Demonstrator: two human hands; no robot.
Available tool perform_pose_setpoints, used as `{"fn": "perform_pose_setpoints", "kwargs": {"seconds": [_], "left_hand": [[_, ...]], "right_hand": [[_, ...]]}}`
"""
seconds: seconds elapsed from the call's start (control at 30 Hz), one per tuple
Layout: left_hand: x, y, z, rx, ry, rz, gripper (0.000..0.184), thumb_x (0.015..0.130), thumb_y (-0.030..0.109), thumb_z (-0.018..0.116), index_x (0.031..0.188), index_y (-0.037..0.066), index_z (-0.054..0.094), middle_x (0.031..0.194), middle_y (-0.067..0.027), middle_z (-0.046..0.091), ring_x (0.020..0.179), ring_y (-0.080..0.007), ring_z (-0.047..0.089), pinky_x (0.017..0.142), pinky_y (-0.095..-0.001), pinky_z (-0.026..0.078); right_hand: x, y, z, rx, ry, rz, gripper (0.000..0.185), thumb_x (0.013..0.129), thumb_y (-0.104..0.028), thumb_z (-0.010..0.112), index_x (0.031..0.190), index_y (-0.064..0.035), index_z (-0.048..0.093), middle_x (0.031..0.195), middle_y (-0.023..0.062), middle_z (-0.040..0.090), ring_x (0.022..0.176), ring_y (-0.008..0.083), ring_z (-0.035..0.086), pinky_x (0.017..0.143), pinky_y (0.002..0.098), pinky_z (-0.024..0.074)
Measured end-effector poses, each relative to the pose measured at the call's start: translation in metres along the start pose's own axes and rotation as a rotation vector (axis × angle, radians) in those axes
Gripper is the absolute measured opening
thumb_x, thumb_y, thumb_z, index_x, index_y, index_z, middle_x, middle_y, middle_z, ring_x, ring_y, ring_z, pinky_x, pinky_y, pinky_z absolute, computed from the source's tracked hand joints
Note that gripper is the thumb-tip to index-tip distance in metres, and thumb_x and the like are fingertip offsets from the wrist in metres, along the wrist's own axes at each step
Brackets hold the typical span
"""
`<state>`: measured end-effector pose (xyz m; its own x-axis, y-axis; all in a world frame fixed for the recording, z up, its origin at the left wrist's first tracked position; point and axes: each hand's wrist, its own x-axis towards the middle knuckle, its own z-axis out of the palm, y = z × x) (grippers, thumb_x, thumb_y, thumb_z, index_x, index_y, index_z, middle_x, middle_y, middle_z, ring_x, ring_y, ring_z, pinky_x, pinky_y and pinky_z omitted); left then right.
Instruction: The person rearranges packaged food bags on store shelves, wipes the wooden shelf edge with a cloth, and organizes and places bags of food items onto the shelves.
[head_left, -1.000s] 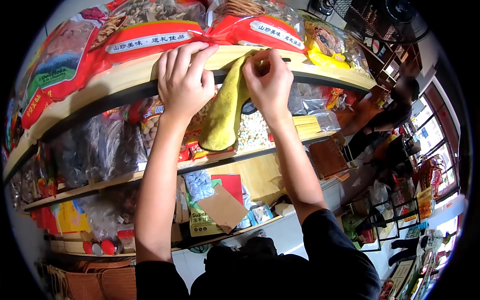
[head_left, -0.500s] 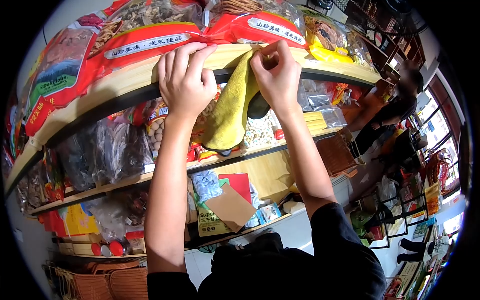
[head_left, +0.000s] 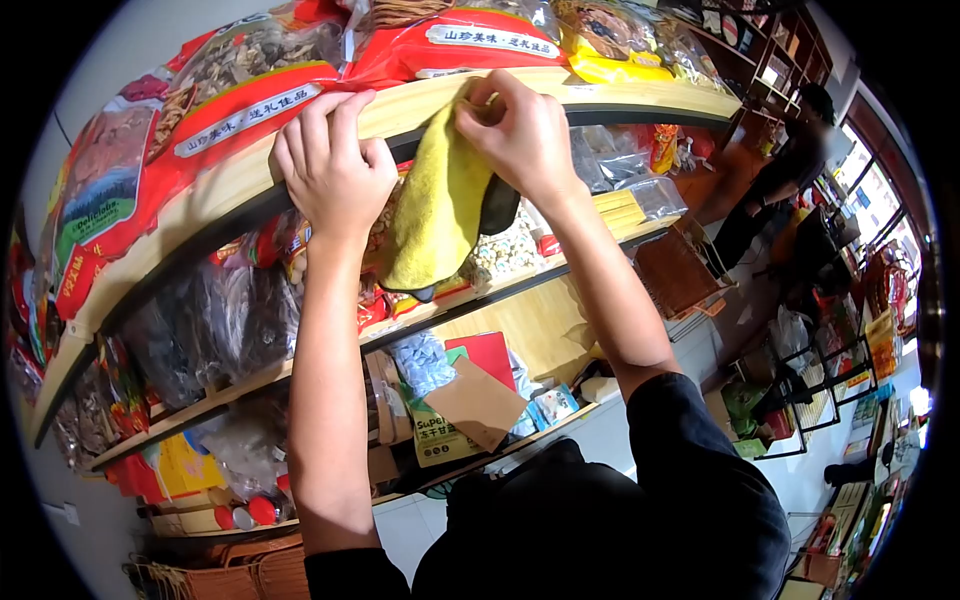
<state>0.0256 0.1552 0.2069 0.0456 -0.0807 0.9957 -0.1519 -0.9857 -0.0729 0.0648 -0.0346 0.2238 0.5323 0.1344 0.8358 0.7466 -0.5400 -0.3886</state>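
My left hand [head_left: 335, 165] rests on the front edge of the wooden top shelf [head_left: 235, 185], fingers over the edge and holding nothing. To its right, my right hand [head_left: 520, 135] pinches the upper end of a yellow cloth [head_left: 435, 215] with a dark underside. The cloth hangs down over the shelf's black trim, in front of the packed goods on the shelf below. Red bags of dried food [head_left: 450, 45] lie on the top shelf just behind both hands.
Lower shelves hold clear bags [head_left: 235, 315], a brown card [head_left: 478, 403] and red-lidded jars [head_left: 263, 510]. A woven basket [head_left: 675, 270] stands at the right. Beyond it is a person in dark clothes [head_left: 765, 190]. Black racks [head_left: 800, 400] are at the lower right.
The view has shifted, and the shelf sits more tilted in it. The cloth hangs wider below my right hand, which still pinches it. My left hand stays on the shelf edge.
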Motion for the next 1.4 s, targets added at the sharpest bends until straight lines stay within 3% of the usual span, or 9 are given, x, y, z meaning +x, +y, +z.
{"fn": "perform_pose_setpoints", "kwargs": {"seconds": [0.43,0.77,0.8,0.83,1.03,1.2,1.33,1.37,1.4], "left_hand": [[-0.002,-0.006,0.001,0.023,0.022,0.095,0.041,0.066,0.002,0.057,0.103,0.016,0.067,0.104,0.0007,0.062,0.095,-0.0235,0.059,0.09,-0.0398,0.042],[0.006,-0.002,0.0,0.087,-0.049,0.128,0.042,0.069,0.001,0.051,0.107,0.011,0.067,0.102,-0.0092,0.066,0.093,-0.0297,0.063,0.081,-0.0444,0.047],[0.003,-0.009,0.006,0.07,0.086,0.25,0.039,0.071,0.001,0.051,0.105,0.009,0.068,0.099,-0.01,0.066,0.09,-0.0301,0.063,0.08,-0.0446,0.047],[0.003,-0.006,0.006,0.061,0.061,0.203,0.035,0.073,0.001,0.05,0.102,0.009,0.069,0.099,-0.0105,0.066,0.089,-0.0311,0.063,0.08,-0.0447,0.047],[-0.002,-0.006,0.01,0.125,0.053,0.186,0.035,0.073,0.002,0.049,0.103,0.004,0.066,0.101,-0.0127,0.064,0.095,-0.0327,0.06,0.087,-0.0449,0.046],[-0.005,-0.005,0.008,0.184,-0.019,0.126,0.036,0.073,0.002,0.049,0.106,0.003,0.064,0.105,-0.0145,0.062,0.101,-0.0359,0.056,0.092,-0.0483,0.042],[-0.01,0.0,0.012,0.265,-0.029,0.003,0.038,0.072,0.0,0.047,0.107,0.001,0.062,0.108,-0.016,0.057,0.109,-0.0356,0.051,0.098,-0.0489,0.037],[-0.01,0.0,0.013,0.297,-0.041,-0.024,0.038,0.071,-0.001,0.047,0.106,0.0,0.062,0.108,-0.0161,0.056,0.11,-0.0351,0.05,0.099,-0.049,0.036],[-0.011,-0.001,0.014,0.287,-0.023,-0.05,0.039,0.07,-0.002,0.046,0.105,-0.001,0.062,0.107,-0.0159,0.056,0.109,-0.0345,0.05,0.1,-0.0481,0.036]], "right_hand": [[-0.005,0.101,-0.059,-0.086,0.248,0.246,0.027,0.081,-0.026,0.071,0.087,-0.0009,0.064,0.071,0.0169,0.069,0.067,0.0291,0.07,0.065,0.0365,0.0545],[0.008,0.22,-0.135,-0.261,0.426,0.286,0.026,0.083,-0.025,0.069,0.095,-0.0027,0.068,0.079,0.0163,0.07,0.075,0.0305,0.069,0.071,0.0376,0.0528],[0.01,0.241,-0.145,-0.299,0.437,0.265,0.026,0.083,-0.025,0.069,0.094,-0.0024,0.068,0.08,0.0158,0.07,0.076,0.031,0.068,0.071,0.0381,0.0526],[0.012,0.256,-0.154,-0.338,0.447,0.25,0.026,0.083,-0.025,0.07,0.093,-0.0021,0.067,0.081,0.0153,0.069,0.077,0.0315,0.067,0.071,0.0387,0.0523],[0.024,0.333,-0.207,-0.427,0.41,0.267,0.024,0.083,-0.026,0.065,0.093,-0.0052,0.067,0.087,0.0195,0.067,0.086,0.0379,0.064,0.076,0.0441,0.0511],[0.033,0.368,-0.237,-0.298,0.591,0.081,0.018,0.086,-0.017,0.067,0.099,-0.0037,0.065,0.088,0.0158,0.067,0.083,0.0294,0.066,0.073,0.0355,0.0511],[0.061,0.378,-0.251,-0.198,0.7,-0.111,0.015,0.088,-0.014,0.066,0.099,-0.0031,0.065,0.087,0.0138,0.066,0.08,0.0274,0.064,0.072,0.0348,0.0505],[0.066,0.368,-0.25,-0.136,0.687,-0.069,0.014,0.088,-0.016,0.063,0.094,-0.0038,0.065,0.083,0.0125,0.065,0.079,0.0271,0.062,0.073,0.037,0.0475],[0.069,0.333,-0.265,0.104,0.476,0.184,0.015,0.088,-0.014,0.06,0.098,-0.0033,0.064,0.09,0.014,0.065,0.09,0.029,0.061,0.08,0.0388,0.0469]]}}
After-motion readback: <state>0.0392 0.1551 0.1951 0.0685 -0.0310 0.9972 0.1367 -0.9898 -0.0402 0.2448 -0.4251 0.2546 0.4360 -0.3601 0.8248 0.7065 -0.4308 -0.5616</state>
